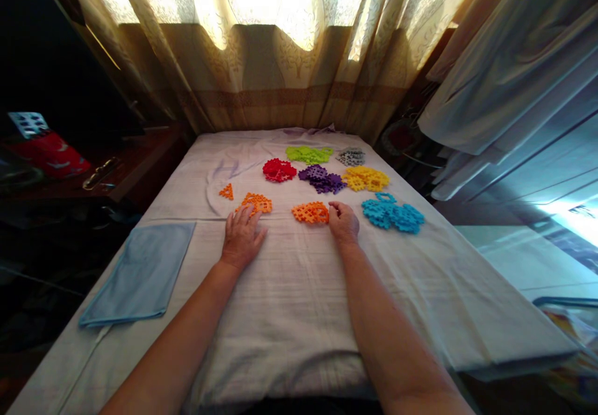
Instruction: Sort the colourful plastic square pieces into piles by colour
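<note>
So the left hand (242, 237) is loosely spread, palm down, fingertips at the near edge of a heap of orange, notched, plastic-looking pieces (261, 202). The right hand (344, 223) is curled at the right end of a second pile of orange lattice-like pieces (310, 212) (can't tell if it's pinching one, the fingers hide it). Both sit on a wrinkled white cloth (289, 315) over the table.

My worry: those notched edges look snaggy, so tugging one piece could drag half the pile along. A careless sweep of the right hand could also hit the bright blue heap of notched pieces (393, 214) near it and mix colours. And the small orange triangular piece (227, 192) might shift if the cloth bunches under a forearm.
</note>
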`<state>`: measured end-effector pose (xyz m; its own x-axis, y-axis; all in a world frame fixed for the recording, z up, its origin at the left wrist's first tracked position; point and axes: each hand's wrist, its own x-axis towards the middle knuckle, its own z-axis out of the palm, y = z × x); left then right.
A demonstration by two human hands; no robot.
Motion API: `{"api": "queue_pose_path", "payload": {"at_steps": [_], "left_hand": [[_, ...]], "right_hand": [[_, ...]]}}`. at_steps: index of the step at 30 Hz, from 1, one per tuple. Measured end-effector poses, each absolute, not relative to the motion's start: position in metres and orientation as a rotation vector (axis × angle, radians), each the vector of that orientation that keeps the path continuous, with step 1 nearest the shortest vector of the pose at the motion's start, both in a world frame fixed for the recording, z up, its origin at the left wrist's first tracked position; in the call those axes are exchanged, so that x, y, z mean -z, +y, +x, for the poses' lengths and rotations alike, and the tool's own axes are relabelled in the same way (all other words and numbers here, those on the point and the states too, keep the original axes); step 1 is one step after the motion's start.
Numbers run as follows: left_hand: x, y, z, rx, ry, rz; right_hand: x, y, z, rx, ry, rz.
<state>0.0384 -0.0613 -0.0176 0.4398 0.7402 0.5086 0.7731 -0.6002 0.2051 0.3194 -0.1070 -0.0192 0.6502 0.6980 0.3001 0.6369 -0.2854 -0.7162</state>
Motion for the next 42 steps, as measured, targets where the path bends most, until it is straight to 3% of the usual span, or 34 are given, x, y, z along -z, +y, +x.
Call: {"api": "queue_pose_path", "payload": {"at_steps": [10,26,42], "left_hand": [[0.021,-0.04,0.057,0.907,-1.502,-2.548],[0.011,-0.052,0.053,1.035,-1.256,-2.688],[-0.006,-0.037,0.147,1.05,-1.278,-2.85]], "right_hand": [[0.012,-0.109,0.316,-0.146,-1.038,-2.04],[0.012,-0.109,0.313,-0.13,-1.043,-1.997],[0.004,-0.109,0.312,-0.204,-1.043,-2.018]]}}
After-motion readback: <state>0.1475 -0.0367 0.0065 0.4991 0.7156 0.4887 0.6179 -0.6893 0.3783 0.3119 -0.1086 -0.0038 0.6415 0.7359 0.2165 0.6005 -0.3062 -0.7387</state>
